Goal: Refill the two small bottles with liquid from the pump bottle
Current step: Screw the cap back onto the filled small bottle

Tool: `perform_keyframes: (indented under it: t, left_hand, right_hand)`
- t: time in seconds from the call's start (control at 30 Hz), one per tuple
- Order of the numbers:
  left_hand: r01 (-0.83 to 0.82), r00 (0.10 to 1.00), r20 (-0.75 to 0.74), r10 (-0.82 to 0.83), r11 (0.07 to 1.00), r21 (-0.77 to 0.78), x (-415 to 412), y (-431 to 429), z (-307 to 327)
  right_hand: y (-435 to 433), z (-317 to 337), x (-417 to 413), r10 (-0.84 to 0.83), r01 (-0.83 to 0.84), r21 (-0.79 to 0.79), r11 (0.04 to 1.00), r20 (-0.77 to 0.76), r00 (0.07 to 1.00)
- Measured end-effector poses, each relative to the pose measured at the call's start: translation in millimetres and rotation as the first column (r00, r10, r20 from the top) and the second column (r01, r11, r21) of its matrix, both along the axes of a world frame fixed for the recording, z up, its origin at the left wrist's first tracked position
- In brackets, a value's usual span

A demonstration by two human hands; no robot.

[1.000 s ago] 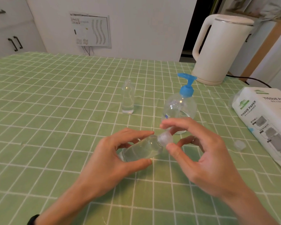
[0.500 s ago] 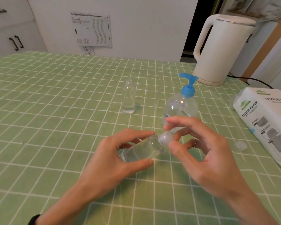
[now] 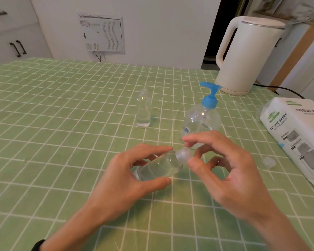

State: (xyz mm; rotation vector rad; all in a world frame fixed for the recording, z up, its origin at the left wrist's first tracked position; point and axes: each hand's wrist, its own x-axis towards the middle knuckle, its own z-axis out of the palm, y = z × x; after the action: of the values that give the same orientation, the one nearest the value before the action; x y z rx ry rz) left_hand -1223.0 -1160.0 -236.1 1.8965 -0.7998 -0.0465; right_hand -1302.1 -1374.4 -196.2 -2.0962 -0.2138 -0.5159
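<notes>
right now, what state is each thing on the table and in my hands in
small clear plastic bottle: gripped by left hand, tilted, nearly full
translucent round cap: on that bottle, pinched by right hand
second small clear bottle: upright, uncapped, little liquid
clear pump bottle with blue pump: upright, partly filled
loose clear cap: lying on green checked tablecloth
white electric kettle: upright, lid shut

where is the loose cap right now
In the head view the loose cap lies on the tablecloth at right, between the right hand and the tissue paper pack, nearer the pack.
</notes>
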Motion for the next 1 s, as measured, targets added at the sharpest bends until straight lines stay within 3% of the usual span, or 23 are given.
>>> perform_keyframes:
  t: [0.37,0.77,1.0]
  left_hand:
    - [-0.006,1.000,0.009,0.006,1.000,0.011,-1.2,0.2,0.7]
    - [-0.002,1.000,-0.003,0.002,1.000,0.006,-3.1,-1.5,0.5]
    - [-0.012,1.000,-0.013,0.012,1.000,-0.002,-4.7,-2.2,-0.5]
  right_hand:
    - [-0.5,-2.6,-0.4,-0.025,0.026,0.016,1.000,-0.057,0.998]
    - [-1.6,-1.2,-2.2,0.069,-0.071,-0.016,0.997,-0.095,0.993]
    - [3.6,-8.7,-1.4,-0.052,0.049,-0.083,0.995,-0.040,0.998]
